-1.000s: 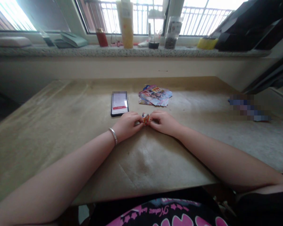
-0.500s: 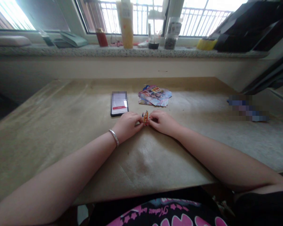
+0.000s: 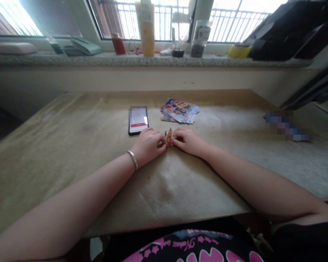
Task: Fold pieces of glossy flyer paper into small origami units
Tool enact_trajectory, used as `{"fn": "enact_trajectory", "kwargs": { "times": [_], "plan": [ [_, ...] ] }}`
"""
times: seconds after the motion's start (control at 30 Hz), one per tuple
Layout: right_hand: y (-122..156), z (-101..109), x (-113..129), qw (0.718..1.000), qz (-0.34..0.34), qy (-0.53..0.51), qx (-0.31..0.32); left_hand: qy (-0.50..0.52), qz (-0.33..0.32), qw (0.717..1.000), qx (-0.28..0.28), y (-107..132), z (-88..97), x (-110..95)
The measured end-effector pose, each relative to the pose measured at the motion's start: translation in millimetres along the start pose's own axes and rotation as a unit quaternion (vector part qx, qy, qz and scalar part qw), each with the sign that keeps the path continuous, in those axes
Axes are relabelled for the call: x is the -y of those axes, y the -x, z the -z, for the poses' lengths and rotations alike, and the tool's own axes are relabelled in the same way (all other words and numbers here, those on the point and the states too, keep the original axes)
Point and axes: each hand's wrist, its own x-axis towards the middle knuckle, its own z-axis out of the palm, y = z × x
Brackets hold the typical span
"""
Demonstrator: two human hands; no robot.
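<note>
Between my two hands, low over the table (image 3: 164, 182), is a small folded piece of printed paper (image 3: 168, 137), orange, white and red. My left hand (image 3: 150, 143), with a silver bangle at its wrist, pinches the left side of the paper between thumb and fingers. From the right, my right hand (image 3: 190, 140) grips the other side with its fingertips. Part of the paper is hidden by the fingers. Just beyond my left hand lies a phone (image 3: 138, 123) with its screen lit. A fanned pile of colourful printed sheets (image 3: 180, 110) rests behind the folded paper.
A blurred bluish object (image 3: 288, 126) lies at the table's right side. Along the granite windowsill (image 3: 164, 62) stand a red bottle (image 3: 118, 44), a tall yellow container (image 3: 147, 32), clear jars, a yellow item (image 3: 239, 51) and a black bulky thing (image 3: 281, 32).
My left hand has shifted slightly, its thumb and fingers changing their hold on the folded paper. My right hand and the things on the table look almost unchanged.
</note>
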Motion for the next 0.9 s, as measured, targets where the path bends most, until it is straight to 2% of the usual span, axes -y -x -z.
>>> {"fn": "enact_trajectory", "kwargs": {
  "times": [0.23,0.43,0.57,0.8,0.9],
  "plan": [
    [-0.2,-1.1,0.6,1.0,0.006,0.017,-0.001,-0.034,-0.002,0.999,0.021,-1.7,1.3,-3.8],
    [-0.4,-1.1,0.5,1.0,0.016,0.005,-0.006,0.058,0.048,0.997,0.031,-1.4,-2.2,-0.7],
    [-0.4,-1.3,-0.8,1.0,-0.007,-0.013,-0.018,0.077,0.053,0.995,0.03,-2.3,-2.7,1.3],
    [-2.4,-3.0,-2.5,0.999,-0.032,-0.021,-0.034,0.104,0.116,0.987,0.036,-2.4,-4.4,4.8],
    [-3.8,-5.6,-5.2,0.998,-0.034,-0.008,-0.043,0.118,0.113,0.987,0.011,-1.9,-6.9,5.1]
  ]
}}
